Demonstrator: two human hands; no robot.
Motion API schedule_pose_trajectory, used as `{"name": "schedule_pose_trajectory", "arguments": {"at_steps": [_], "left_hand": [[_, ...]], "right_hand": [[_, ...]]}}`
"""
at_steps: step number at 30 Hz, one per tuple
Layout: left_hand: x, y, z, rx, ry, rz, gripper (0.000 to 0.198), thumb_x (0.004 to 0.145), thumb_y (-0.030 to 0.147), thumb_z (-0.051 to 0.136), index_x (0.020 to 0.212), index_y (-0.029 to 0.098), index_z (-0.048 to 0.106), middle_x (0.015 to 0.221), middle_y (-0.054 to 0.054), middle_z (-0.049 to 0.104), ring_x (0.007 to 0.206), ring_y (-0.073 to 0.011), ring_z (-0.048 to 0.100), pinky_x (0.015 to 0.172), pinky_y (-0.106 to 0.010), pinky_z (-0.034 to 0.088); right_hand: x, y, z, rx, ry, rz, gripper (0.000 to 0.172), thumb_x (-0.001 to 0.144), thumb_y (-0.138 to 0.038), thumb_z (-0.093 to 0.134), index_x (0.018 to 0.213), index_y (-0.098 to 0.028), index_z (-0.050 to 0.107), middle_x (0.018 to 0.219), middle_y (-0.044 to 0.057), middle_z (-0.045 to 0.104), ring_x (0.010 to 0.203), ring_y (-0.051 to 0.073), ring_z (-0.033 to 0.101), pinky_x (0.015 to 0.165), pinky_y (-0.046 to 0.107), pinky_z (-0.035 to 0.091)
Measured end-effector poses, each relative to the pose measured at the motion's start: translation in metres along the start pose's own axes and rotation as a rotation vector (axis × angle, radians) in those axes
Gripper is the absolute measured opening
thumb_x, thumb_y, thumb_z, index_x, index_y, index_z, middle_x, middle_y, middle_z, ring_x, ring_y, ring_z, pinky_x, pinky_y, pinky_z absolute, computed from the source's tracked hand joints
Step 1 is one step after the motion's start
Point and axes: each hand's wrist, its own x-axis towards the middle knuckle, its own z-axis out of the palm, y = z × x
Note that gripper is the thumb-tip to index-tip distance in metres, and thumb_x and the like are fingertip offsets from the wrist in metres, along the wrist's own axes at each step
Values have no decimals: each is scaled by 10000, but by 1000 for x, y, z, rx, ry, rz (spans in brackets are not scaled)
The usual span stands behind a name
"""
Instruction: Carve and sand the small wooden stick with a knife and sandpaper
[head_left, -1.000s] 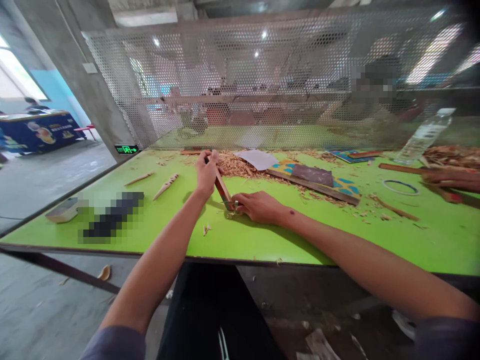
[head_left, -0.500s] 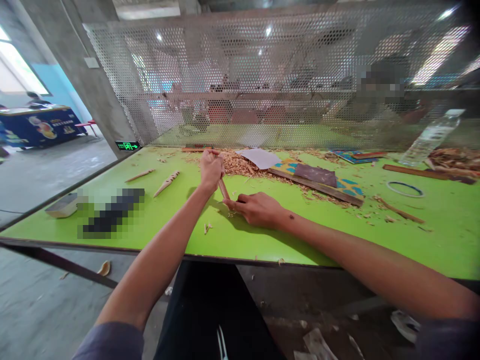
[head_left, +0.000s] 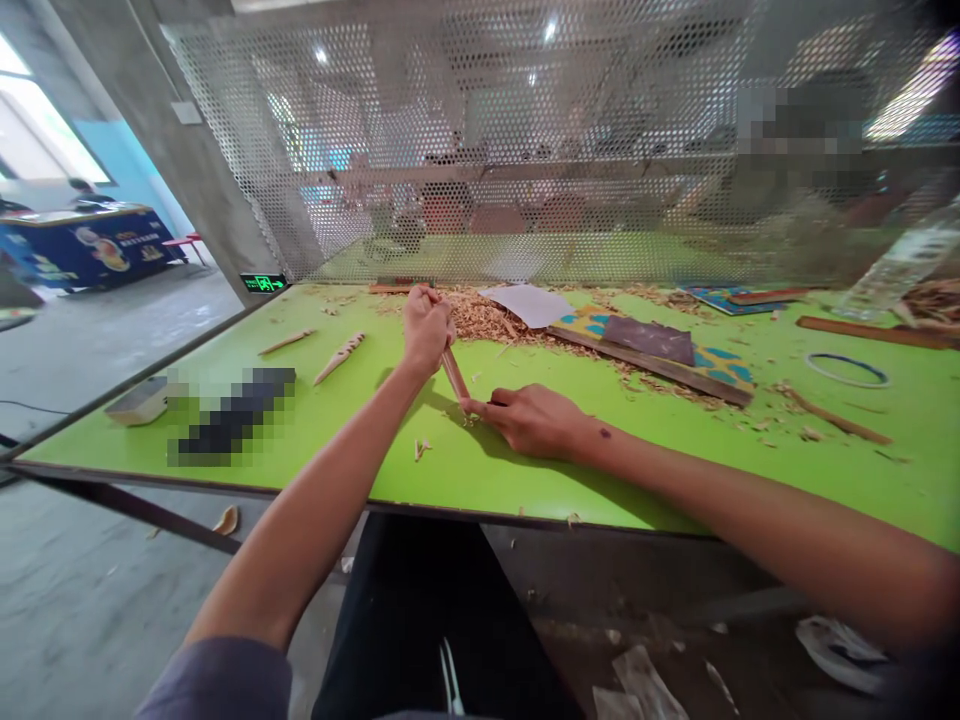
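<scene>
My left hand (head_left: 427, 332) is wrapped round the upper part of a slim wooden stick (head_left: 455, 375), which slants down toward me just over the green table. At the stick's lower end, my right hand (head_left: 538, 420) is closed, its fingertips pinching the wood; whether a tool sits inside this hand is hidden. A few small shavings (head_left: 422, 450) lie on the tabletop below the hands. Left of them rest a carved pointed piece with notches (head_left: 340, 357) and a thinner pointed stick (head_left: 286, 342).
Behind my hands is a heap of wood shavings (head_left: 487, 318) with white paper (head_left: 529, 304). To the right are a board with brown sandpaper (head_left: 649, 340), a tape ring (head_left: 847, 369) and a plastic bottle (head_left: 900, 265). A perforated metal screen (head_left: 465, 130) borders the table's back.
The whole view has shifted slightly, so the table's things sit a little farther right. Both hands keep nearly the same grip, with slightly more of the stick showing between them.
</scene>
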Motion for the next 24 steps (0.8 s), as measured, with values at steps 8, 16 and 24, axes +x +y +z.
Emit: {"name": "schedule_pose_trajectory", "arguments": {"at_steps": [8,16,24], "left_hand": [[-2,3,-1,-51,-14,-45,282,829,58,526,833,253,322,513,134,289,316,-47,266,384,-193,171],[2,-2,1,-2,21,-48,270,810,58,513,846,252,329,532,127,325,325,-51,293,377,-188,186],[7,-11,3,96,93,25,258,794,39,513,838,241,359,559,117,353,339,-46,311,382,-171,209]], "right_hand": [[-17,14,-4,-57,-33,-105,526,1000,-212,437,1503,-344,514,929,60,711,562,111,491,556,280,206],[-8,16,1,-11,59,-68,457,1066,-333,361,1483,-355,549,925,52,708,547,101,439,557,293,194],[5,-9,-6,-90,-37,17,568,1000,-219,423,1566,-264,423,1090,129,712,664,161,597,570,280,274]]}}
